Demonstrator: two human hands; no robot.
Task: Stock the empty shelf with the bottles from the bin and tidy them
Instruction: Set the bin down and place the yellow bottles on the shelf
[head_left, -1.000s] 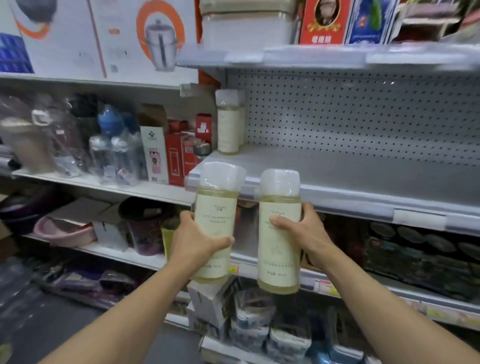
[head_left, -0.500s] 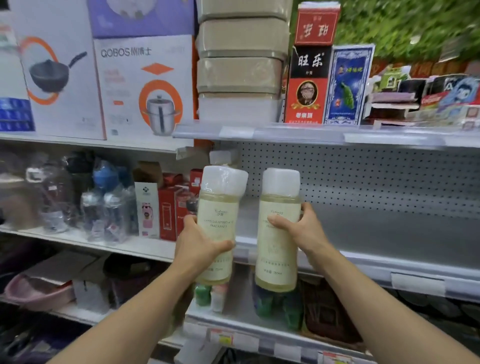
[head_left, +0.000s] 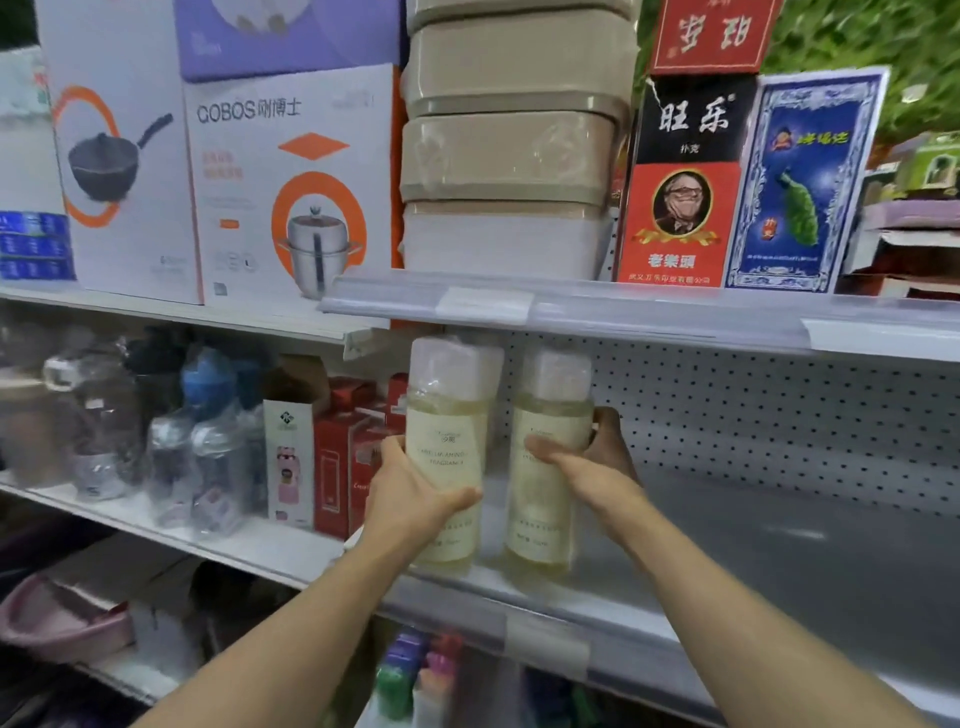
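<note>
The grey metal shelf (head_left: 779, 551) ran across the right half of the aisle, bare along most of its length, with a pegboard back panel (head_left: 753, 415) full of small holes behind it and a clear price strip along its front lip. Above it sat another shelf stacked with beige lidded tubs (head_left: 509, 156) and boxes of playing cards (head_left: 680, 176); to the left stood cookware boxes (head_left: 291, 182) printed with pots. Lower left, a neighbouring shelf held wrapped drinking bottles (head_left: 208, 447) and red cartons (head_left: 337, 452).

At the left end of the grey shelf the person held two tall pale-yellow bottles side by side and upright. The left hand (head_left: 410, 493) wrapped around the left bottle (head_left: 447, 452), thumb across its label; the right hand (head_left: 587, 462) gripped the right bottle (head_left: 550, 457), thumb in front and fingers curled behind. Their bases were at the shelf's front edge, though I could not tell whether they actually rested on it.

The label text was mostly too blurred to read. The wrapped caps reached up close under the shelf above. Goods on the shelf below were a smear of colour, cut off by the frame.
</note>
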